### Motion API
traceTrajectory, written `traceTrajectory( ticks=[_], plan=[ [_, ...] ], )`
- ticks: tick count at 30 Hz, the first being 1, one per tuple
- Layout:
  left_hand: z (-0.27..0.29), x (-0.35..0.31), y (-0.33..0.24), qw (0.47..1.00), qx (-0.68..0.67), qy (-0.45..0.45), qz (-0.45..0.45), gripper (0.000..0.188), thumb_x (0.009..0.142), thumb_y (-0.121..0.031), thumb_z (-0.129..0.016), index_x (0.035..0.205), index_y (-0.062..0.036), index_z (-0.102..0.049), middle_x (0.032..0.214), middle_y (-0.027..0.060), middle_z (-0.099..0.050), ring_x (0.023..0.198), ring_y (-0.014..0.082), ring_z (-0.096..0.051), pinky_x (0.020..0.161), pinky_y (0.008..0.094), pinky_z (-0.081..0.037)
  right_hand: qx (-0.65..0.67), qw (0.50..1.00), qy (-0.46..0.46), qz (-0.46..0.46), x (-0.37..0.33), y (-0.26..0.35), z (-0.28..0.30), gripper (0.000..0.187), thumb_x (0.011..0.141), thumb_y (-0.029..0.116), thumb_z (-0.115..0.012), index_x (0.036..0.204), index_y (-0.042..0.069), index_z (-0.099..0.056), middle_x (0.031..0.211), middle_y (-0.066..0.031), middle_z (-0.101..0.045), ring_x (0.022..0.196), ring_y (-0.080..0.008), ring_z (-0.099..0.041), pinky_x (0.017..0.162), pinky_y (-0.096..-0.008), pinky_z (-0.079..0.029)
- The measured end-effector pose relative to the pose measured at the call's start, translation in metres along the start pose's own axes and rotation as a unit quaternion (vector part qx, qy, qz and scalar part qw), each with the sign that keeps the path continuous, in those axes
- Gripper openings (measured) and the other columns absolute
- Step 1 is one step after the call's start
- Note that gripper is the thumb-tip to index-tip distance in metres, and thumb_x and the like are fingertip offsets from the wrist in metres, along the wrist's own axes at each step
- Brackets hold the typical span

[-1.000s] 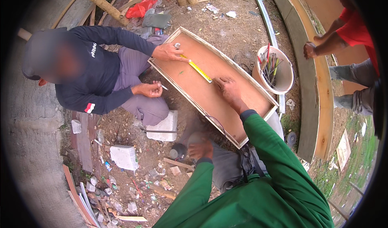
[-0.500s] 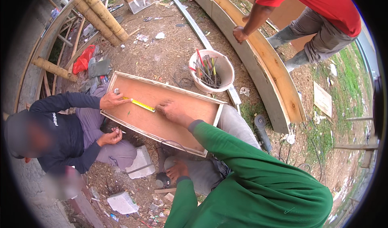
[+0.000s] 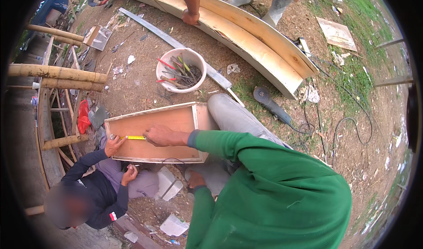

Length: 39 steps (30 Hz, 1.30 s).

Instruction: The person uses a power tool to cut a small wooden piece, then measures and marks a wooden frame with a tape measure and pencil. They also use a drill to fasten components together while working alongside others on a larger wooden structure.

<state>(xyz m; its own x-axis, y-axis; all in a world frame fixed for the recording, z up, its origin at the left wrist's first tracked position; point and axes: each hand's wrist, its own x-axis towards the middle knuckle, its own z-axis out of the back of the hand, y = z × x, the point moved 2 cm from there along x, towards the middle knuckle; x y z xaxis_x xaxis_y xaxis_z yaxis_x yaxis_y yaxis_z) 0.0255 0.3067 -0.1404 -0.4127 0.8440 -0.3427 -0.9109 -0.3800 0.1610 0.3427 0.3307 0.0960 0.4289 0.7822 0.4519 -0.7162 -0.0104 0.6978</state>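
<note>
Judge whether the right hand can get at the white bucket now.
Likely yes: the right grip is at the yellow tape; only the shallow box's far wall seems to stand before the bucket.

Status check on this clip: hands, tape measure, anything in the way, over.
Right hand at one end of yellow tape-measure blade, grip unclear. Left hand at left leg. Blade extended over shallow wooden box; co-worker's hand at its other end.
</note>
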Motion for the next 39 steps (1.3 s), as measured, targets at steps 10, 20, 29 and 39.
traceTrajectory(
  ticks=[10, 20, 29, 39],
  plan=[
    [0.021, -0.013, 0.016, 0.993, -0.074, 0.072, -0.051, 0.109, 0.095, -0.08, -0.054, 0.145, 0.0164, -0.057, 0.155, 0.0336, -0.056, 0.141, 0.0488, -0.058, 0.116, 0.0563, -0.046, -0.058, 0.883, -0.177, -0.431, -0.264, -0.159, 0.184, 0.025, 0.101, 0.024, -0.071, 0.106, 0.0, -0.068, 0.104, -0.0284, -0.073, 0.097, -0.0509, -0.072, 0.085, -0.0586, -0.058],
    [0.024, -0.039, 0.066, 0.972, -0.158, 0.082, -0.156, 0.079, 0.106, -0.049, -0.05, 0.164, 0.0037, -0.04, 0.156, 0.0431, -0.046, 0.142, 0.061, -0.05, 0.123, 0.0609, -0.039, -0.095, 0.842, 0.045, -0.529, -0.328, -0.365, 0.103, 0.053, 0.093, 0.032, -0.078, 0.126, -0.007, -0.067, 0.108, -0.0298, -0.078, 0.108, -0.0513, -0.075, 0.095, -0.0585, -0.058],
    [0.073, -0.173, 0.064, 0.848, -0.349, 0.134, -0.376, 0.043, 0.108, -0.025, -0.062, 0.141, 0.0016, -0.07, 0.139, 0.0252, -0.072, 0.132, 0.0366, -0.067, 0.115, 0.0443, -0.049, 0.026, 0.97, -0.076, -0.231, -0.267, -0.139, 0.198, 0.028, 0.113, 0.027, -0.063, 0.122, 0.001, -0.065, 0.089, -0.014, -0.066, 0.075, -0.0294, -0.06, 0.07, -0.0427, -0.049],
    [0.139, -0.283, 0.016, 0.499, -0.673, 0.32, -0.442, 0.039, 0.112, -0.027, -0.068, 0.136, 0.0031, -0.071, 0.113, 0.0058, -0.077, 0.105, 0.0121, -0.069, 0.094, 0.0329, -0.056, 0.207, 0.918, 0.3, -0.159, -0.248, 0.062, 0.149, 0.024, 0.119, 0.021, -0.053, 0.127, -0.001, -0.061, 0.073, -0.0026, -0.056, 0.064, -0.0104, -0.048, 0.054, -0.0325, -0.038]
  ],
)
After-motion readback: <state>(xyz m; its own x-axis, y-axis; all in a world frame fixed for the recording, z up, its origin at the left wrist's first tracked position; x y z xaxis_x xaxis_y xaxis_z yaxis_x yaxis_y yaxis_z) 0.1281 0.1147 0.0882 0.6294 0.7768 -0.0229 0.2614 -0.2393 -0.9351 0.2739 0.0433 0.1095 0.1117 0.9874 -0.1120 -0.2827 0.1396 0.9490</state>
